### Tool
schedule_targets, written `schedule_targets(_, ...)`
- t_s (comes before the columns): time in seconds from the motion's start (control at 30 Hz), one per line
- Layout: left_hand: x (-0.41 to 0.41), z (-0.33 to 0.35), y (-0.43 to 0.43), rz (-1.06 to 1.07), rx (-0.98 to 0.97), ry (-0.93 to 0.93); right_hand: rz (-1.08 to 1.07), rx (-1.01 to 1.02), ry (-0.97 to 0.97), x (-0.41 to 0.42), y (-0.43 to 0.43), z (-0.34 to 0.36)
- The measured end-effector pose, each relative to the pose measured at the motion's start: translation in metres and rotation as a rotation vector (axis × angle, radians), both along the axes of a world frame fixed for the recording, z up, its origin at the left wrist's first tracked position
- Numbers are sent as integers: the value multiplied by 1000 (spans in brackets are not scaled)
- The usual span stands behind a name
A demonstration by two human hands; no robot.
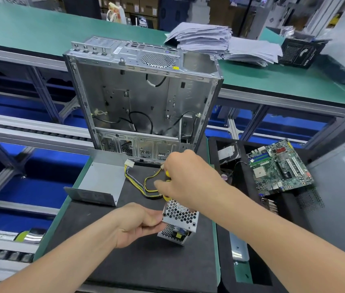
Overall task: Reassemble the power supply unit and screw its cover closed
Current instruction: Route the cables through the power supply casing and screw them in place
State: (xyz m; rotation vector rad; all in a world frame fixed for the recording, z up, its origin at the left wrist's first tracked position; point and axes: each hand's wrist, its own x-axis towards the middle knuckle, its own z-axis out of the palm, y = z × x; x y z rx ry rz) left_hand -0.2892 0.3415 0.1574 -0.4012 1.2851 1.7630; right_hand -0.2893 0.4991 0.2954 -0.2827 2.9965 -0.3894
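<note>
The power supply unit (179, 219), a small metal box with honeycomb vent holes, stands tilted on the black mat (146, 261). My left hand (137, 224) grips its left side. Above it, my right hand (185, 178) holds a yellow-handled screwdriver (168, 174), mostly hidden under the fingers, pointing down at the unit's top. Yellow and black cables (144, 185) run from the unit to a white connector (129, 163). The bent grey metal cover (101, 180) lies open on the mat to the left.
An empty computer case (144, 102) stands upright behind the mat. A black tray at the right holds a green motherboard (279, 168) and a hard drive (229, 154). Stacks of paper (220, 41) lie on the far green bench. Conveyor rails run at the left.
</note>
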Motion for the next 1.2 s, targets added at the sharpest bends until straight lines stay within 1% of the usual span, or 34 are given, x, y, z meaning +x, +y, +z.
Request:
schedule_targets(0.03,0,0,0,5,-3,-3,-3,21,-7,-2,0,1)
schedule_targets(0.1,0,1,1,4,-10,-9,96,86,-12,-4,4,7)
schedule_targets(0.23,-1,1,2,10,-20,-34,553,309,-27,-3,17,27)
schedule_targets(0.27,-1,2,3,8,-24,-34,631,333,-47,-2,20,29)
schedule_targets(0.33,-2,2,3,6,-34,-36,692,344,-75,-2,26,29)
schedule_targets(0.4,-2,2,3,0,-39,-42,666,305,-81,-2,29,27)
schedule_targets(0.53,-1,-1,2,0,-32,-57,576,150,-121,0,30,24)
schedule_targets(0.63,-1,-1,4,12,-38,-58,496,118,-93,1,26,22)
schedule_targets(0.8,0,1,4,4,-48,-27,243,52,72,12,5,-3)
schedule_targets(0.9,1,-1,4,24,-55,-40,59,4,58,6,3,-6)
schedule_targets(0.97,1,0,5,17,-59,-40,9,9,41,2,2,0)
schedule_targets(1.03,0,1,5,7,-50,-45,42,56,24,1,1,5)
schedule_targets(1.07,0,1,4,8,-44,-51,99,96,23,1,1,9)
schedule_targets(1.13,-1,1,4,16,-40,-57,261,198,11,2,6,19)
schedule_targets(1.2,-1,1,5,22,-52,-50,488,269,-37,0,12,31)
